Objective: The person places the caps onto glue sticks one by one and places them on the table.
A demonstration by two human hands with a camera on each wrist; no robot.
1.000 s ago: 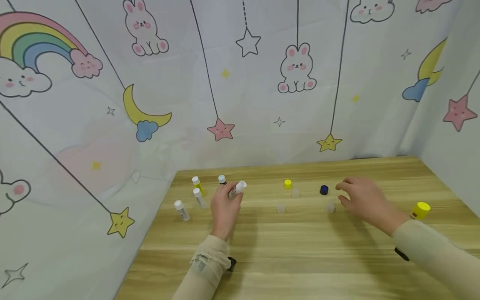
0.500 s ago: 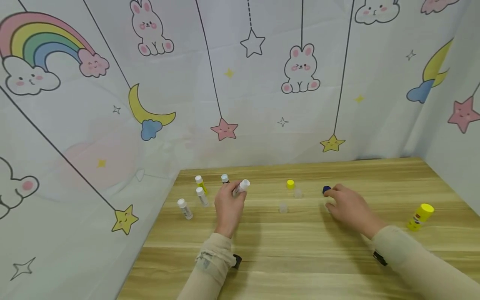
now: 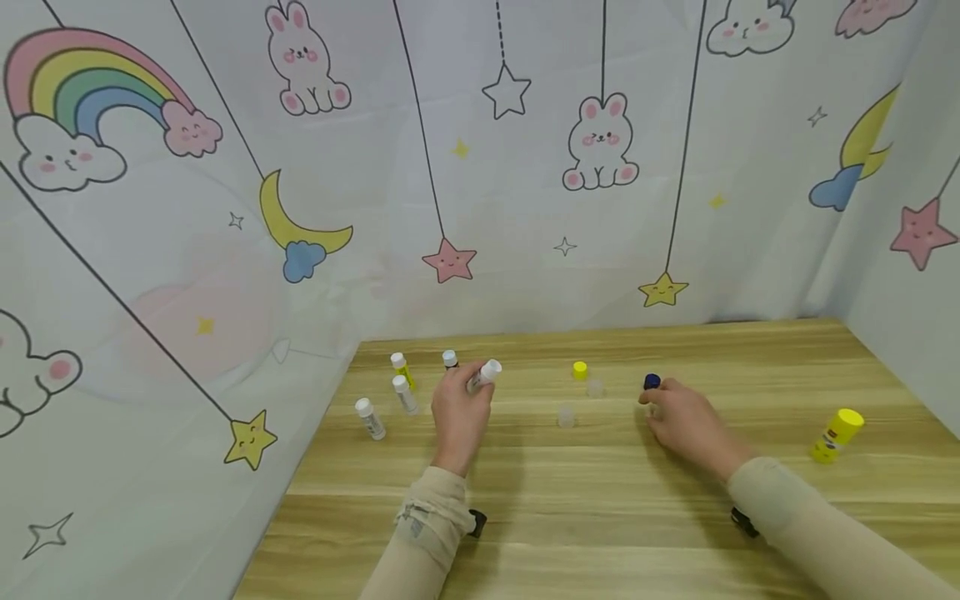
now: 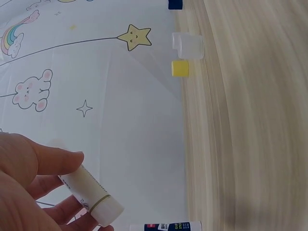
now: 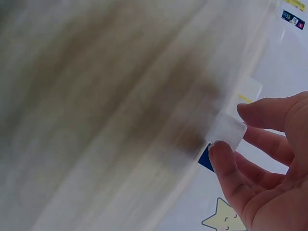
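Observation:
My left hand [image 3: 461,412] grips a white glue stick [image 3: 487,372], tilted, above the table; in the left wrist view its pale end [image 4: 107,210] points down and right. My right hand [image 3: 686,421] has its thumb and fingers around a small translucent cap [image 5: 227,131], which the hand hides in the head view. Just behind those fingers stands a navy cap [image 3: 652,381]. Between the hands, a yellow cap [image 3: 580,371] and two more translucent caps, one farther back [image 3: 595,388] and one nearer [image 3: 566,417], rest on the wooden table.
Left of the left hand stand white-topped glue sticks: two white ones, a front one [image 3: 371,419] and a rear one [image 3: 404,394], a yellow one [image 3: 402,371] and a dark one [image 3: 450,359]. A larger yellow glue stick [image 3: 837,436] stands at right. A printed curtain [image 3: 510,200] hangs behind the table [image 3: 570,533].
My right hand has moved left and closed in around the translucent cap in front of the navy cap. The left hand keeps its grip on the white glue stick, nearly still.

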